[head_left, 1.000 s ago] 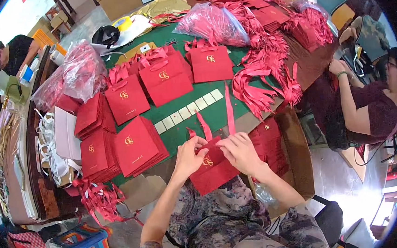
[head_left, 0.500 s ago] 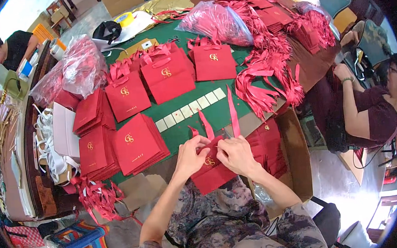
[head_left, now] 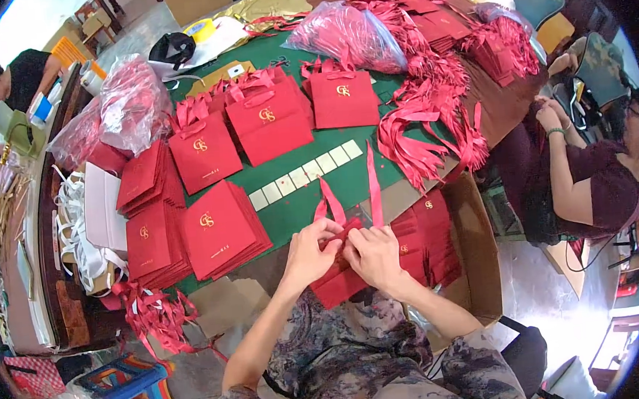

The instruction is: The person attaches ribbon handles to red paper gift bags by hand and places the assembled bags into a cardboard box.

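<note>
A small red paper gift bag (head_left: 333, 291) with gold print lies flat over my lap at the table's front edge. At its upper edge, my left hand (head_left: 310, 254) has thumb and fingers bent together on the bag. My right hand (head_left: 375, 255) rests over the bag's upper right part, fingers closed in a pinch at a red ribbon. One ribbon length (head_left: 375, 186) stretches away across the table from beside the right fingers. Another ribbon loop (head_left: 329, 202) rises just beyond the left fingertips. The fingers partly hide where ribbon and bag meet.
Red bags stand and lie in stacks (head_left: 224, 229) on the green tabletop (head_left: 291, 224). Loose ribbons (head_left: 420, 139) heap at right; a ribbon bundle (head_left: 155, 310) hangs at left. An open carton (head_left: 480, 239) holding more bags stands by my right arm. Another person (head_left: 587, 171) sits at right.
My right hand has shifted slightly down and left over the bag, now covering its gold print. The near ribbon loop leans a little differently. My left hand stays nearly in place.
</note>
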The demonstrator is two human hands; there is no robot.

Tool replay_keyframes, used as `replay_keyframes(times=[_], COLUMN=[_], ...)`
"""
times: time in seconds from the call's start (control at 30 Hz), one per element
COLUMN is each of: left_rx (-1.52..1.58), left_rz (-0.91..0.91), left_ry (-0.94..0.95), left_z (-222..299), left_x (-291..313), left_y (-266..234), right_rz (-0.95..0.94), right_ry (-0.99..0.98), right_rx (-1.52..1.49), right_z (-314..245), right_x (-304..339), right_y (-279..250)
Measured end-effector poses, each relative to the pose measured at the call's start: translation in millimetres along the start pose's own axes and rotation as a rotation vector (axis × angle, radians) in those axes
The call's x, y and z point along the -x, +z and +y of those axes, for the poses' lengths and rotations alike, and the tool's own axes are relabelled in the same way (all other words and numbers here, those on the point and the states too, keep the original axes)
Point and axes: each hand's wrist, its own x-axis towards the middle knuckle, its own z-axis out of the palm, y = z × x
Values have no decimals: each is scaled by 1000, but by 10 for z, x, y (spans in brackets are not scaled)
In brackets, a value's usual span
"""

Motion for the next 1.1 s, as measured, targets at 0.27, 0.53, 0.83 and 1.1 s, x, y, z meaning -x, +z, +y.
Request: replay_keyframes(times=[0.27, 0.53, 0.83, 1.1], left_rx=[-291, -594, -785, -739], left_rz=[175, 282, 440, 407], left_ry=[158, 398, 729, 729], left_z=[58, 111, 9, -20], left_x=[12, 122, 106, 55], left_y=[81, 209, 251, 200], right_rz=[-355, -420, -695, -646], right_ry=[82, -87, -103, -203], right_rx=[-124, -291, -493, -474], right_z=[66, 378, 523, 529], right_x=[-154, -637, -851, -865], right_y=[-475, -515, -480, -217])
